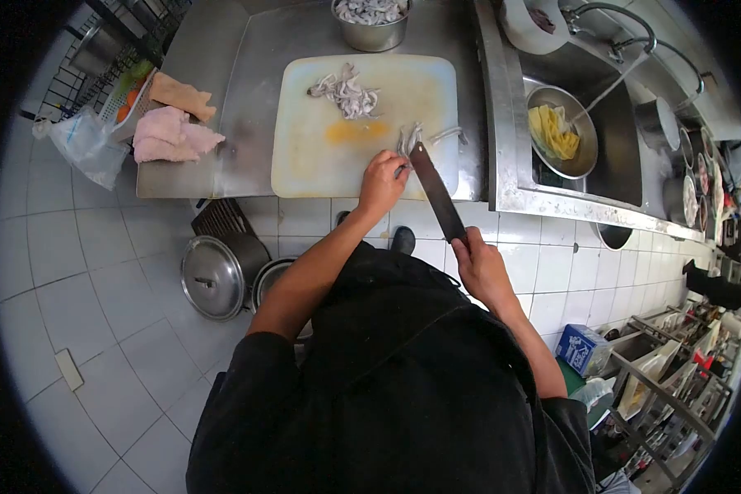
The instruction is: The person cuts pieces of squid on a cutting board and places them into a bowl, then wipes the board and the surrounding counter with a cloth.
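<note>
My right hand (483, 265) grips the handle of a long, wide-bladed knife (438, 191). Its squared tip reaches the right part of a white cutting board (309, 152). Beside the blade, my left hand (384, 181) is closed at the board's front edge, fingers pinched on a strand of what looks like squid tentacles (412, 136). One strand (447, 132) lies to the right, partly over the board's edge. Further back on the board is a larger pile of tentacles (350, 95), with a yellow-orange stain in front of it.
A metal pot (373, 34) heaped with similar pieces stands behind the board. At left are a pink cloth (169, 136) and an orange-brown cloth (181, 95). Water runs into the right-hand sink, near a bowl (586, 156) holding something yellow. Lidded pots (210, 276) stand on the floor.
</note>
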`<action>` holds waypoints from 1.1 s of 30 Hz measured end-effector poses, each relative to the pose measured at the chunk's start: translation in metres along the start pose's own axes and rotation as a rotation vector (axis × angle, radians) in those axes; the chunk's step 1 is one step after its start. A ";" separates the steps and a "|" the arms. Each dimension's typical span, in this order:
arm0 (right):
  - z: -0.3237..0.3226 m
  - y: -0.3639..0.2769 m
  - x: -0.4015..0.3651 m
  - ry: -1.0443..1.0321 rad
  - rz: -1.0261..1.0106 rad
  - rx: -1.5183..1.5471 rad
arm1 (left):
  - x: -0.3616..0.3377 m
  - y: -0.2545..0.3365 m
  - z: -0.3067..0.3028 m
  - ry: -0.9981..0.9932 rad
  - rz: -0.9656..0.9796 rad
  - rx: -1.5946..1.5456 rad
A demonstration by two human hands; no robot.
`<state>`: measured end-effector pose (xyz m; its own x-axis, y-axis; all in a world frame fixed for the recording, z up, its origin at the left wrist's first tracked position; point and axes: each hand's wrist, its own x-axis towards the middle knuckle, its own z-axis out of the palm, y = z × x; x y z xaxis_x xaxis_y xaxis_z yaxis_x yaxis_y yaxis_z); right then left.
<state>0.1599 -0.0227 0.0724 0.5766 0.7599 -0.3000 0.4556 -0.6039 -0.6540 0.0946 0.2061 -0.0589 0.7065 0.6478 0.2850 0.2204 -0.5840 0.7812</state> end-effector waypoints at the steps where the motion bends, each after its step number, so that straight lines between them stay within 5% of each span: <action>1: 0.001 0.000 0.001 -0.009 0.000 -0.005 | 0.000 0.000 0.000 0.003 -0.005 -0.003; 33: 0.008 -0.012 0.003 -0.029 0.122 -0.133 | 0.005 0.001 0.008 -0.037 -0.023 -0.067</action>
<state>0.1511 -0.0116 0.0740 0.6143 0.6846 -0.3925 0.4702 -0.7170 -0.5146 0.1037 0.2048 -0.0614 0.7265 0.6413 0.2470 0.1920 -0.5345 0.8231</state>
